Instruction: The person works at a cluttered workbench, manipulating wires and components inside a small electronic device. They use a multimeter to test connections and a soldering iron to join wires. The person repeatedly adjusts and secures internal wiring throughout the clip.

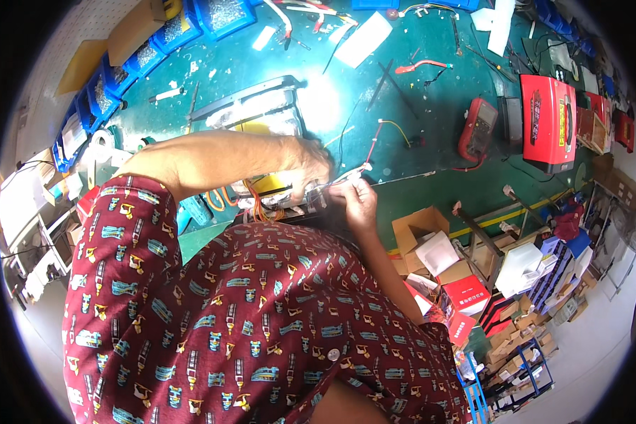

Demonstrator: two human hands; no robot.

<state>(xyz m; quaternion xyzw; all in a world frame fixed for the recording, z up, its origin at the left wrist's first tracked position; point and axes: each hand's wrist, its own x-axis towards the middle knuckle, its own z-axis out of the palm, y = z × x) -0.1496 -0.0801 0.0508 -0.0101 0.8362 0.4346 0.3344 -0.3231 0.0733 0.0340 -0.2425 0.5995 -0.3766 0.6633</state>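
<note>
An open case (244, 99) stands at the table's near edge. Inside are blocks in silvery wrap with yellow panels (268, 185), and a bundle of orange wires (256, 206) comes out at its near side. My left hand (308, 167) reaches across the case, fingers bent down together at its near right corner; what they grip is hidden. Close beside it, my right hand (359, 201) is closed in a pinch on a thin wire with a whitish end (357, 172). The fingertips of both hands nearly meet.
A red multimeter (478, 129) and a red box-shaped device (548, 124) sit at the right on the green table (431, 106). Loose wires (422, 67) lie beyond my hands. Blue bins (173, 32) line the far left. Cardboard boxes (420, 230) stand below the right edge.
</note>
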